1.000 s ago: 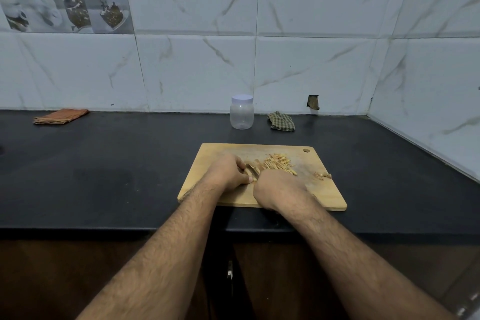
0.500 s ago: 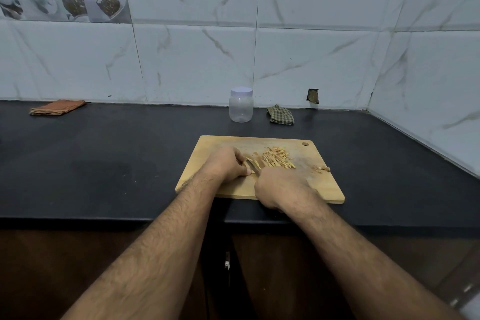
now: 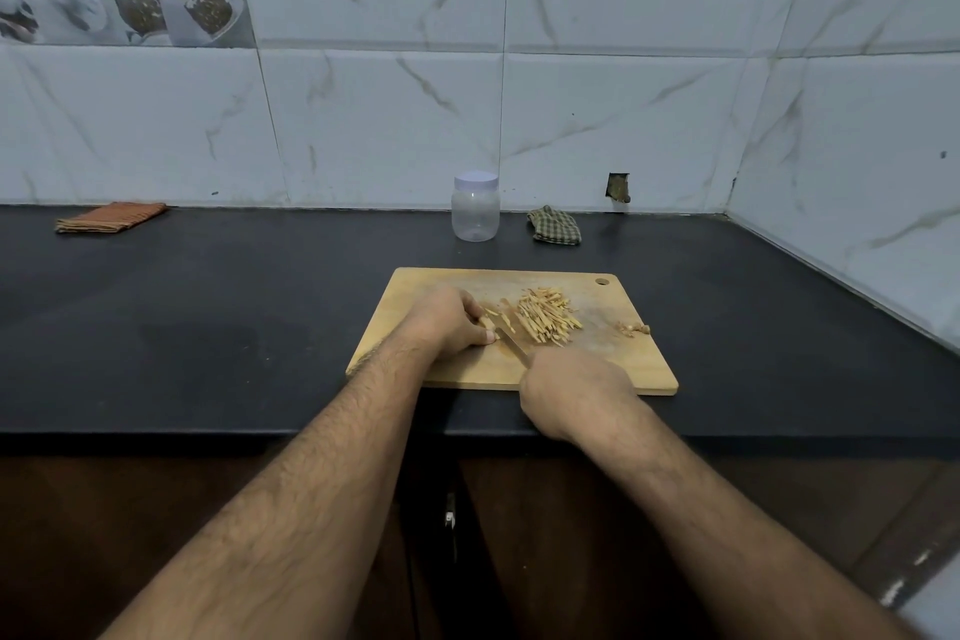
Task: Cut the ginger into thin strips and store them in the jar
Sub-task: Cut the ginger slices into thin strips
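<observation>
Landmark: wooden cutting board (image 3: 639, 369), lying flat on the black counter (image 3: 208, 327), near its front edge.

Left hand (image 3: 447, 322) rests on the board's left-centre area. Fingers are curled down, with the tips pressing a small uncut ginger piece (image 3: 488, 322) against the wood. The thumb tip shows at the near side of the piece.

Right hand (image 3: 571, 390) sits at the board's front edge, partly overhanging it. Fingers are wrapped round the handle of a knife (image 3: 511, 343) (handle itself hidden inside the fist, so exact grip can't be told). The blade runs diagonally from the fist up and left, its edge down on the board, right beside the left fingertips and the ginger piece.

Ginger strips (image 3: 548, 322): a loose pile of thin pale sticks on the board's centre, just right of the blade. A few stray strips lie between pile and blade.

Small scraps (image 3: 634, 327) lie near the board's right edge, apart from the pile.

Jar (image 3: 475, 208): clear plastic with a white lid on, upright on the counter behind the board, against the tiled wall. Looks empty.

Checked cloth (image 3: 553, 225) is bunched just right of the jar. An orange folded cloth (image 3: 111, 217) lies far left of the board, by the wall.
</observation>
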A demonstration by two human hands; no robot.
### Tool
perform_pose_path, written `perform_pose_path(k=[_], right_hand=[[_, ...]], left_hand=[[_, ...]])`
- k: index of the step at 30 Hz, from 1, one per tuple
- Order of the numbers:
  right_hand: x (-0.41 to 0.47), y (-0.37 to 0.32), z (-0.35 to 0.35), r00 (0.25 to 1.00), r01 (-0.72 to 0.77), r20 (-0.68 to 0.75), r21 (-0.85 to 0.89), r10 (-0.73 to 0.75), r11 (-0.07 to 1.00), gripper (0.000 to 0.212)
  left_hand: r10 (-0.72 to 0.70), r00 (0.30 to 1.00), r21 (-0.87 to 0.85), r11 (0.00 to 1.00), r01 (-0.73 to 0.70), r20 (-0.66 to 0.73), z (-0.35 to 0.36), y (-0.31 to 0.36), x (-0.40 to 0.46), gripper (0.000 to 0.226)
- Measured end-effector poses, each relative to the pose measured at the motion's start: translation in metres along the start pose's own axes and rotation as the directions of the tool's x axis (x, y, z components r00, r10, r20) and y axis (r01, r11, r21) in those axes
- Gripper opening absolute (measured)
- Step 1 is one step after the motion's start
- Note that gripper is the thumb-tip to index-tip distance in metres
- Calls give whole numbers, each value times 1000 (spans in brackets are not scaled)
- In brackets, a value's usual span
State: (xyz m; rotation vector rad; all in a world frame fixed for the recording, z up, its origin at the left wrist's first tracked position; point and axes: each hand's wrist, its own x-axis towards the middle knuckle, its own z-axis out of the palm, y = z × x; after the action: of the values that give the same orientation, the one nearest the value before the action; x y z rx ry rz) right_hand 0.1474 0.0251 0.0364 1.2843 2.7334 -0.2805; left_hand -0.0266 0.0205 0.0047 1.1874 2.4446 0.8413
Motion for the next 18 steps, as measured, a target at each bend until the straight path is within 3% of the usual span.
perform_pose_path(k=[18], right_hand=[[23,-12,-10,999,-12,-42,16,12,1000,32]], left_hand=[[17,1000,-10,1000,-17,-16,2,-4,2,37]])
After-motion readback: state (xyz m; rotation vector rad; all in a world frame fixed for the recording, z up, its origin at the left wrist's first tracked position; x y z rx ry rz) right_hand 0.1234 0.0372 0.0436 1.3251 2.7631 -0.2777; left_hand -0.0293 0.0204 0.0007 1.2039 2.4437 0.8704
